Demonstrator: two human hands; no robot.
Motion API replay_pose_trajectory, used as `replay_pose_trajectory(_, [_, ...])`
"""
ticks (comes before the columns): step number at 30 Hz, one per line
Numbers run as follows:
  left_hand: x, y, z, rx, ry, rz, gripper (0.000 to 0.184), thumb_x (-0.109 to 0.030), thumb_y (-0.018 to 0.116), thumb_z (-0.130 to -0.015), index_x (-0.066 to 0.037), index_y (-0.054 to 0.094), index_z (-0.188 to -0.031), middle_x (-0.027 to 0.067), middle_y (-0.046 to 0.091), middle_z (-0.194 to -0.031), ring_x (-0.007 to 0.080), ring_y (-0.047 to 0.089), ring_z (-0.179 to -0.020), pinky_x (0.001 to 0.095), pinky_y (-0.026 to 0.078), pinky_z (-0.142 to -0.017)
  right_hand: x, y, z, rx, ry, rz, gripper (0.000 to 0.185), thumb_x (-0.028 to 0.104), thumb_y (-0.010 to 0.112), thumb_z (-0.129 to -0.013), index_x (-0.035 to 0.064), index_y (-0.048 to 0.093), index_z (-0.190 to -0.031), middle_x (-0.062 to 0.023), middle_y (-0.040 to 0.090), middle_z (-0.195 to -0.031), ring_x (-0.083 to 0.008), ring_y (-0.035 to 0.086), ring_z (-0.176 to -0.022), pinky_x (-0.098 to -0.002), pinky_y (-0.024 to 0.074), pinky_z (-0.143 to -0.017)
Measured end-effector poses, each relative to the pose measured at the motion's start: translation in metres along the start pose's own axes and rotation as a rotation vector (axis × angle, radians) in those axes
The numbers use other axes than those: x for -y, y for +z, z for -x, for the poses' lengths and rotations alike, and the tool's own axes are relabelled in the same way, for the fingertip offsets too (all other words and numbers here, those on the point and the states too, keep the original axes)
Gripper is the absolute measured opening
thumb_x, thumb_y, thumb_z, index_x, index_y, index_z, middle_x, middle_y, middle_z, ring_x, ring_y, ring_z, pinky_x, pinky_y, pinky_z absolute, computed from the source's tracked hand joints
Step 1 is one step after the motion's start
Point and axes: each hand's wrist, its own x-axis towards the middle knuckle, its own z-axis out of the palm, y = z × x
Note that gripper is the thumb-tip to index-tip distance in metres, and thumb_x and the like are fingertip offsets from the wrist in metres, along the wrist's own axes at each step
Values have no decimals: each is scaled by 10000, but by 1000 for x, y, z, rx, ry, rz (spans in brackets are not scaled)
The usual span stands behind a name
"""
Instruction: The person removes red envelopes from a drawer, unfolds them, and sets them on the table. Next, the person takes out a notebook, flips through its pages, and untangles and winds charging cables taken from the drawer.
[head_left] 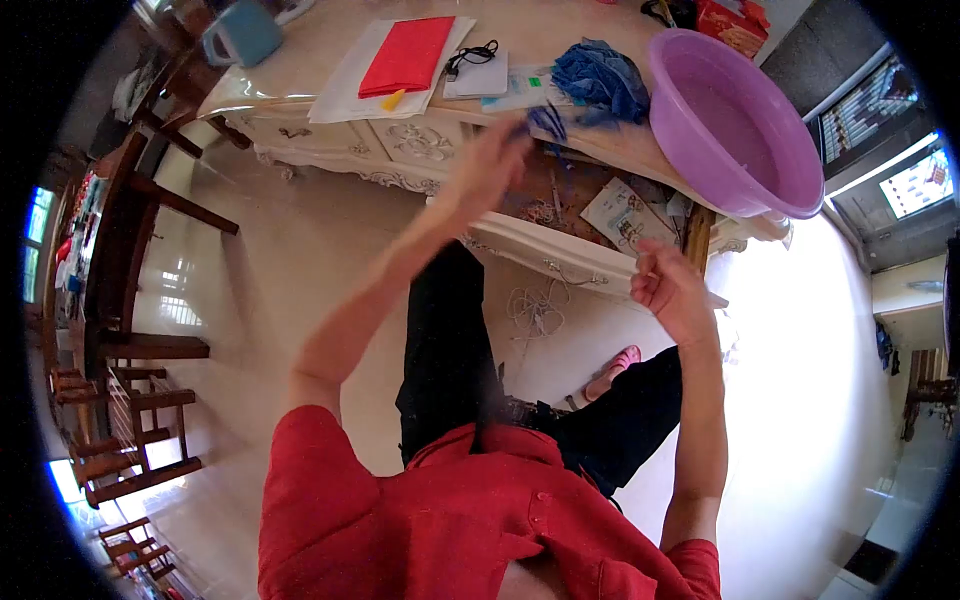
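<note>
My left hand [488, 170] is raised over the open drawer [545, 245], its fingers closed on a dark blue, cord-like bundle [547, 122] smeared by motion. Behind that bundle, a crumpled blue cloth [601, 80] lies on the cabinet top beside a flat clear packet [530, 88]. My right hand [676, 290] hovers above the drawer's right end with its fingers curled in, and nothing shows in them. Below its fingertips, a printed paper packet [627, 215] rests in the drawer among small loose items.
A purple basin [735, 120] stands at the cabinet's right end. Left of the cloth lie a red folded sheet [408, 57], a white box [477, 75] and a black cable [470, 58]. A blue-grey jug [243, 35] stands far left. White cord [538, 310] lies on the floor below the drawer.
</note>
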Motion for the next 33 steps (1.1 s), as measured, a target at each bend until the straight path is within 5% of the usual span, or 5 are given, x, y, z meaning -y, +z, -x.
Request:
replay_pose_trajectory(6, [-63,-65,-108,-173,-60,-726,253,-170,497,-813,-61,514,-1041,203,466,-1057,385,446,-966,456,399,-787,-43,-32,0,-140,-52,569,172,138,519,-843,5,571,-939,-26,527,-663,-99,508,-572,-225,410,-504])
replay_pose_trajectory(12, [94,-38,-201,-316,748,-1047,284,-238,515,-792,-83,527,-1031,211,443,-1132,329,455,-999,432,459,-683,-50,-59,-23,-211,-373,1068,138,123,544,-803,6,604,-846,-35,524,-599,-105,482,-536,-243,381,-492])
replay_pose_trajectory(15, [13,1,-122,-295,288,-1282,464,-302,577,-748,-99,455,-1147,129,340,-1270,306,449,-1023,491,398,-814,-31,-68,-43,-293,-403,1195,161,149,528,-799,12,608,-829,-94,567,-638,-187,536,-564,-307,418,-532])
replay_pose_trajectory(18, [33,19,-110,-444,511,-1345,444,-325,589,-780,-150,466,-1169,170,481,-1008,319,483,-901,449,406,-675,-17,-99,-84,-309,-344,1415,164,140,515,-794,16,605,-852,-112,607,-725,-230,581,-656,-324,443,-605])
replay_pose_trajectory(33, [69,107,15,247,74,-451,318,-174,582,-752,-37,535,-1035,207,535,-980,371,522,-879,423,449,-704,-31,-157,-195,-180,-74,2046,805,261,689,-590,103,319,-1288,-160,349,-1302,-291,328,-1207,-361,292,-989])
